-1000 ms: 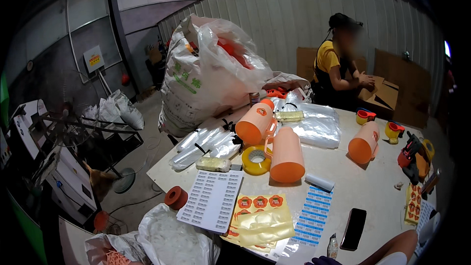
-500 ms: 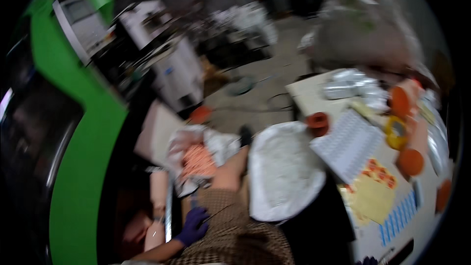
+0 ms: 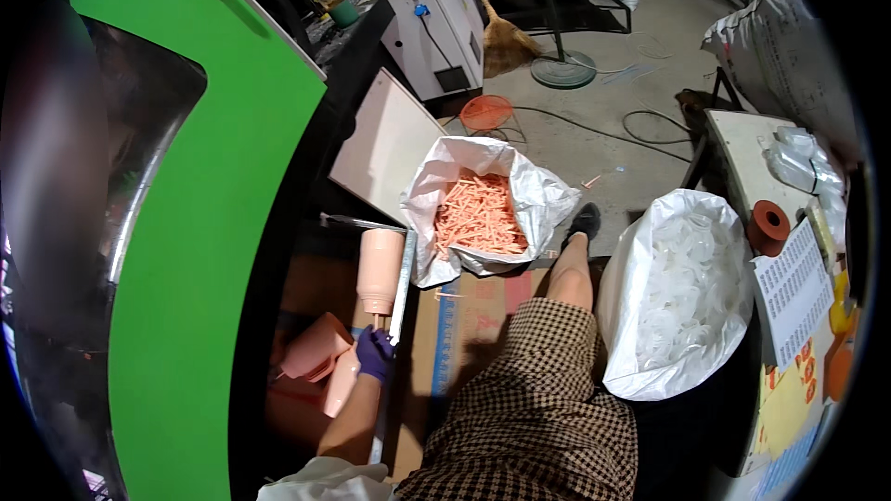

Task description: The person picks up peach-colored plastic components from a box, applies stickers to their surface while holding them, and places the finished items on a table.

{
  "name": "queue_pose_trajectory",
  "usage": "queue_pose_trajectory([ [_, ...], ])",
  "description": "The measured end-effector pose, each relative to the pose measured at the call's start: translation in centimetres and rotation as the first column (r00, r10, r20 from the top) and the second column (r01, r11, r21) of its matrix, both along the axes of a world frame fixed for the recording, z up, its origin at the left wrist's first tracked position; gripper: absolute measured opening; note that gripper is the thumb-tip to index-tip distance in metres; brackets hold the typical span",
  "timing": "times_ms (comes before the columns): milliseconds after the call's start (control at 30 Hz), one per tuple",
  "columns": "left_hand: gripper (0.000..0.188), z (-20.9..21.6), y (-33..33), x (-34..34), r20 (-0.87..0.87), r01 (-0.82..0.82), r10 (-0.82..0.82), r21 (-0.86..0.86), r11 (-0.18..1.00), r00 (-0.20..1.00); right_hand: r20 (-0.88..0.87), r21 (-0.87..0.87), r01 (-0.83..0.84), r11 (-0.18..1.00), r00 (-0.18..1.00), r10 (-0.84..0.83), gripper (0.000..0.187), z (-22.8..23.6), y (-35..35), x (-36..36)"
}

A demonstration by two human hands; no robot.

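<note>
My left hand [image 3: 375, 353], in a purple glove, reaches into the bin beside the green machine. Its fingers are closed at the thin stem below the neck of a pink plastic bottle [image 3: 380, 264], whose wide body points away from me. More pink bottles [image 3: 317, 347] lie in the bin to the left of the hand, one of them partly under my forearm. My right hand is out of view.
Ahead, a white sack [image 3: 548, 187] holds pink plastic scraps [image 3: 481, 215]. Another white sack [image 3: 620, 315] of clear plastic pieces stands right of my leg. The table [image 3: 733, 144] at right carries a brown tape roll [image 3: 768, 227] and printed sheets [image 3: 794, 292]. A green machine [image 3: 200, 250] fills the left.
The view has swung and sharpened. My left hand has gone from beside my lap to the bottle in the bin. The purple glove at the lower right edge has left the view.
</note>
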State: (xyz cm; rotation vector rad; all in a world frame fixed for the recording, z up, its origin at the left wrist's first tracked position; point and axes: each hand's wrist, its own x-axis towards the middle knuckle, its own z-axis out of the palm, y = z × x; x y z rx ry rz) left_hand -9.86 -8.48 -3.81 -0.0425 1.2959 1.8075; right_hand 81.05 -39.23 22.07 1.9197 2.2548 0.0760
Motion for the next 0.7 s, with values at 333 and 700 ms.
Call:
queue_pose_trajectory([
  [333, 0.039, 0.8, 7.0, -4.0, 0.174, -0.03, 0.094, -0.342, 0.939, 0.98, -0.423, 0.31, -0.181, 0.933, 0.853, 0.306, 0.036, 3.5, 14.8, -11.6],
  [700, 0.065, 6.0, 11.3, -3.7, -0.22, -0.094, -0.025, -0.512, 0.854, 0.975, -0.429, 0.38, -0.268, 0.885, 0.796, 0.426, 0.032, 3.3, 19.6, -13.5],
])
